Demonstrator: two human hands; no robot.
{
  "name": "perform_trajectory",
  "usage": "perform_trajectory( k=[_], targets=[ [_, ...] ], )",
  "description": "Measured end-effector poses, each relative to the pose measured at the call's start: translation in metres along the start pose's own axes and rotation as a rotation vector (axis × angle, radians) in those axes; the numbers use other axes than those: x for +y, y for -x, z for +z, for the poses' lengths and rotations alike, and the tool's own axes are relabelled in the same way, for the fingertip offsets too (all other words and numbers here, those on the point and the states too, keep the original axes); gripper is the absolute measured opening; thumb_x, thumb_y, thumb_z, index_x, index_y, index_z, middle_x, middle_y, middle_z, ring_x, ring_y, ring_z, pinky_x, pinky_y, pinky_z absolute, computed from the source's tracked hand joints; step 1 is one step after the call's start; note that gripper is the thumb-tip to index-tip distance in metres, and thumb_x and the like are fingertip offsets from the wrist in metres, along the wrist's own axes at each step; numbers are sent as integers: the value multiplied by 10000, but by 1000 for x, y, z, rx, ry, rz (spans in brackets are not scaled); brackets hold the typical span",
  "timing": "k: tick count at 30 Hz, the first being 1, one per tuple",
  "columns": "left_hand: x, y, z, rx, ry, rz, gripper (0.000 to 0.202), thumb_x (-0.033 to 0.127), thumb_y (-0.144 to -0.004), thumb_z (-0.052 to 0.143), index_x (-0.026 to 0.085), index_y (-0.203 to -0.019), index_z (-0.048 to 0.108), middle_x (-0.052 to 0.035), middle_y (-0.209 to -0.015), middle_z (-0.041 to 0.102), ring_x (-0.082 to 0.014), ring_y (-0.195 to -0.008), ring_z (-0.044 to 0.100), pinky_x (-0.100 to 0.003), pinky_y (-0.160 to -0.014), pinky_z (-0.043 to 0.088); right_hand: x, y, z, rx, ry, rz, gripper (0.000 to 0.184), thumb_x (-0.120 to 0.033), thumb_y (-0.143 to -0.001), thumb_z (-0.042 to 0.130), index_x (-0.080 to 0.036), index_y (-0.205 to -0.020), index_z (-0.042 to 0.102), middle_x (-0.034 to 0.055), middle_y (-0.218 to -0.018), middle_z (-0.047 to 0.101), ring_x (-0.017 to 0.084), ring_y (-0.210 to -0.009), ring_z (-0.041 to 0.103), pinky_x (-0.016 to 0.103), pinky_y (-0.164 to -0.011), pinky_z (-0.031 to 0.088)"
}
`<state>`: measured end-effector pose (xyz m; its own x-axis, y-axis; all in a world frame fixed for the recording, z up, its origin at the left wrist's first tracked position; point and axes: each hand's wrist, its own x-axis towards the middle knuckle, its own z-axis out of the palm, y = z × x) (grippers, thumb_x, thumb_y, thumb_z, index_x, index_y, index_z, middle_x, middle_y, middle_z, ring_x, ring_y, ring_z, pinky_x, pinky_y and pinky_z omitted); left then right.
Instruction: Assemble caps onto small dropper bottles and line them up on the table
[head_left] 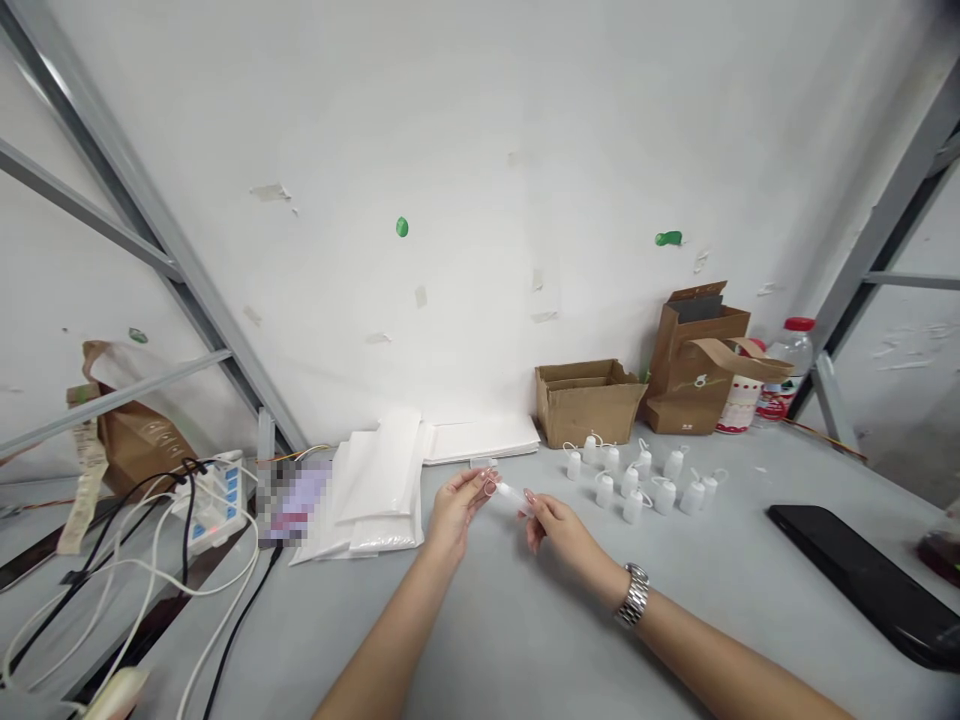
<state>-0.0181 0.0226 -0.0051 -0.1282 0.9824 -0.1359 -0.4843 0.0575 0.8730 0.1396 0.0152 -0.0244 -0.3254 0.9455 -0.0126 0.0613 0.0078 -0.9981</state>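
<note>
A small white plastic bottle (511,494) is held between my two hands above the grey table, lying tilted with its loop end to the left. My left hand (459,500) pinches the looped cap end with thumb and fingers. At the other end, my right hand (553,525) has its fingertips closed on the bottle's body; a metal watch (634,595) circles that wrist. To the right stand several similar white bottles (632,507), most with a thin loop at the top. The fingers partly cover the held bottle.
Behind the bottles are an open cardboard box (589,415), a brown paper bag (686,385) and a red-capped bottle (793,355). White plastic mailers (379,490) lie left of my hands. A power strip (214,505) with tangled cables is farther left. A black tray-like object (855,575) sits right.
</note>
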Motion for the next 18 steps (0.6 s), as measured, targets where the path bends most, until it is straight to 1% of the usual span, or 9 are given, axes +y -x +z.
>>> perform_trajectory(
  k=[4, 9, 13, 16, 18],
  targets=[
    [-2, 1, 2, 25, -26, 48, 218, 224, -562, 746, 119, -730, 654, -91, -783, 708, -175, -781, 647, -322, -848, 453, 1, 3, 2, 68, 112, -36, 448, -595, -800, 350, -185, -702, 499, -20, -498, 516, 141, -492, 495, 273, -546, 388],
    [-6, 3, 3, 27, -30, 44, 234, 231, -549, 751, 120, -733, 658, -82, -790, 707, -154, -746, 638, -312, -837, 448, 1, 6, 2, 95, 186, -56, 419, -577, -811, 344, -204, -695, 496, -10, -521, 531, 161, -530, 502, 283, -566, 381],
    [-10, 3, 4, 30, -53, 68, 232, 241, -547, 749, 121, -725, 659, -80, -779, 706, -154, -752, 632, -313, -831, 444, 1, 7, 3, 129, 241, -57, 415, -564, -819, 335, -208, -662, 481, -7, -529, 528, 158, -531, 493, 286, -572, 373],
    [-15, 2, 5, 24, -52, 81, 230, 250, -540, 753, 122, -706, 658, -78, -766, 705, -164, -767, 632, -326, -846, 433, 5, 5, 4, 134, 196, -38, 442, -599, -798, 333, -204, -655, 467, -11, -512, 520, 151, -509, 488, 285, -557, 374],
    [-19, 2, 7, 5, -38, 122, 229, 270, -560, 744, 125, -718, 661, -83, -790, 706, -179, -827, 629, -329, -878, 412, 6, 1, 5, 88, 85, -10, 478, -642, -764, 347, -191, -672, 476, -19, -490, 509, 141, -478, 483, 280, -538, 381]
  ],
)
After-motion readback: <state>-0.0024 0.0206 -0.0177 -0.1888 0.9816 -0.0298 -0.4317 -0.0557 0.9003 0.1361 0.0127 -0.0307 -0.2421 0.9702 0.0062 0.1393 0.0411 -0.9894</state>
